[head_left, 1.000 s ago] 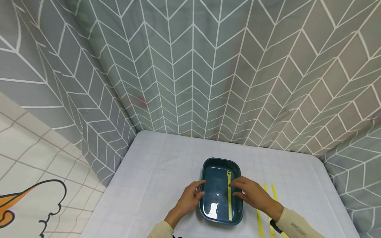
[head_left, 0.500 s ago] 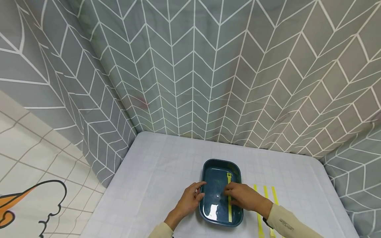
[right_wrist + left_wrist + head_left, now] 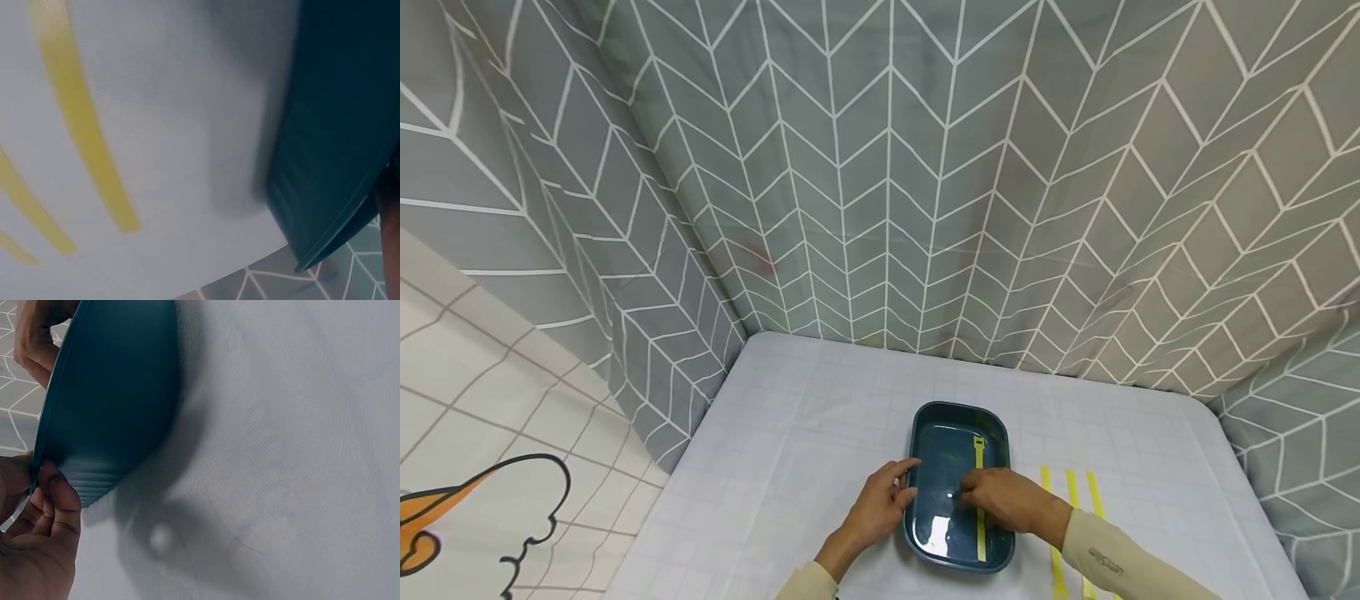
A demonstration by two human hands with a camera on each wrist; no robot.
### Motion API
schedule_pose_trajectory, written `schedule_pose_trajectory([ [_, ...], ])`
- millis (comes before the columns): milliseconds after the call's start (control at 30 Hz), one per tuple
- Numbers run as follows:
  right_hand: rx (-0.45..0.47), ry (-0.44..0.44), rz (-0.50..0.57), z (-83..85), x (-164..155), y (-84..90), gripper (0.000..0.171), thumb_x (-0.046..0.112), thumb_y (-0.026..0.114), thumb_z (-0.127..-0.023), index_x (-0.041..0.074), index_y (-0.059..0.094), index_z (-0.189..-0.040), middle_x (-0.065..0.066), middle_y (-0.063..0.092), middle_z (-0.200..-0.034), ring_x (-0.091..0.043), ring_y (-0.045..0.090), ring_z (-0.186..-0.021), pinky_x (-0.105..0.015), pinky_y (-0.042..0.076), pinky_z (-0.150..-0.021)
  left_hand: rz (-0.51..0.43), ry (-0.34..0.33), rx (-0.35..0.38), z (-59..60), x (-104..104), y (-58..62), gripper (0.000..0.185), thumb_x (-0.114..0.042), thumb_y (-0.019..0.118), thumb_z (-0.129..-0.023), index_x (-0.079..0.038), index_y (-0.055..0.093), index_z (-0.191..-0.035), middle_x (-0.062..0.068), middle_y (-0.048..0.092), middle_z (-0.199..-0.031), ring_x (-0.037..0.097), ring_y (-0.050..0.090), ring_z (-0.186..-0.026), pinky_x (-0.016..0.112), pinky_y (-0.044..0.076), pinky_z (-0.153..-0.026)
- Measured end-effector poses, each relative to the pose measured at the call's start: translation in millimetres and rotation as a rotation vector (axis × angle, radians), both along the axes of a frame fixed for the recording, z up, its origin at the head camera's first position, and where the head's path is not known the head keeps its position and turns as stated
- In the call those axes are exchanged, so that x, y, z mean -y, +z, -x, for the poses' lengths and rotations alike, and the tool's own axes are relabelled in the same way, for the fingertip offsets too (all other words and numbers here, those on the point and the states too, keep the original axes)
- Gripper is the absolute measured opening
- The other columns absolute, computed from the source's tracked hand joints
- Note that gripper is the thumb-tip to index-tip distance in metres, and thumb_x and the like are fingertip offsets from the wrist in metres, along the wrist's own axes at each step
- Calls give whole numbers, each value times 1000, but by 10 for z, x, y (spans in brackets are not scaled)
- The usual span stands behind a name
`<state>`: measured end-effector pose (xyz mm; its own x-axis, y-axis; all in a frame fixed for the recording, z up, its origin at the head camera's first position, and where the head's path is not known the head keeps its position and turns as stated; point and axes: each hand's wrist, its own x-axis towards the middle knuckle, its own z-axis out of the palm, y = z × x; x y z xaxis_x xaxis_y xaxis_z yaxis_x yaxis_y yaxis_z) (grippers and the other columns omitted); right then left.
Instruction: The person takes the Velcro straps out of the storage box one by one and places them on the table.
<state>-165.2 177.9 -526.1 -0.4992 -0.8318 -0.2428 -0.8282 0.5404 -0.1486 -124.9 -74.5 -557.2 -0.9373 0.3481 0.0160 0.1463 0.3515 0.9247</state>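
Note:
A dark teal plastic tray (image 3: 942, 483) stands on the white table, its long sides pointing away from me. My left hand (image 3: 882, 500) grips its left rim; in the left wrist view the fingers (image 3: 59, 494) pinch the tray's edge. Inside the tray, along the right side, lies a flat yellow strap (image 3: 980, 454) with a slotted head at the far end. My right hand (image 3: 1013, 500) reaches over the right rim and covers the strap's middle. Its fingers bend down toward the tray floor, and the fingertips are hidden, so a hold on the strap cannot be seen.
Several more yellow straps (image 3: 1058, 575) lie side by side on the table (image 3: 820, 433), right of the tray, partly under the right forearm. Grey patterned curtains (image 3: 880, 208) hang behind the table and at both sides.
My right hand has moved left and down into the tray, from the right rim to over the yellow strap. The left hand has stayed on the left rim.

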Motion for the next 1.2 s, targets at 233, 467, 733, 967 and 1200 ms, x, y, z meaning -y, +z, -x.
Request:
schedule_pose_trajectory([
  [233,-8,4,-31,4,60,-49,30,12,76,-88,26,75,-114,5,70,-116,-11,65,-107,-32,56,-89,3,1,18,-7,-3,14,40,-2,61,-97,0,55,-137,1,46,-92,-2,42,-59,15,37,-54],
  [467,-74,47,-31,9,98,-69,25,10,74,-89,24,76,-109,4,69,-111,-10,64,-103,-30,57,-85,-2,-6,-9,-10,6,-1,40,-1,61,-97,1,55,-136,3,47,-93,-2,41,-59,15,37,-53],
  [733,-122,69,-78,23,135,-96,12,15,73,-90,23,79,-98,5,69,-105,-7,63,-92,-26,56,-80,9,-8,5,-2,-1,-18,40,-2,61,-97,0,55,-137,1,47,-93,-2,43,-60,16,38,-55],
  [967,-149,98,-100,47,153,-125,10,17,72,-91,24,79,-93,9,66,-93,-2,51,-77,-19,50,-68,10,-3,5,2,3,-24,40,-2,61,-97,-1,55,-136,1,47,-93,-2,41,-58,15,37,-54],
  [1200,-124,86,-84,51,145,-106,10,17,70,-93,23,78,-93,10,67,-92,-2,50,-76,-19,49,-67,6,-2,27,1,5,-4,40,-4,61,-98,-2,55,-137,1,47,-93,-1,41,-59,15,37,-54],
])
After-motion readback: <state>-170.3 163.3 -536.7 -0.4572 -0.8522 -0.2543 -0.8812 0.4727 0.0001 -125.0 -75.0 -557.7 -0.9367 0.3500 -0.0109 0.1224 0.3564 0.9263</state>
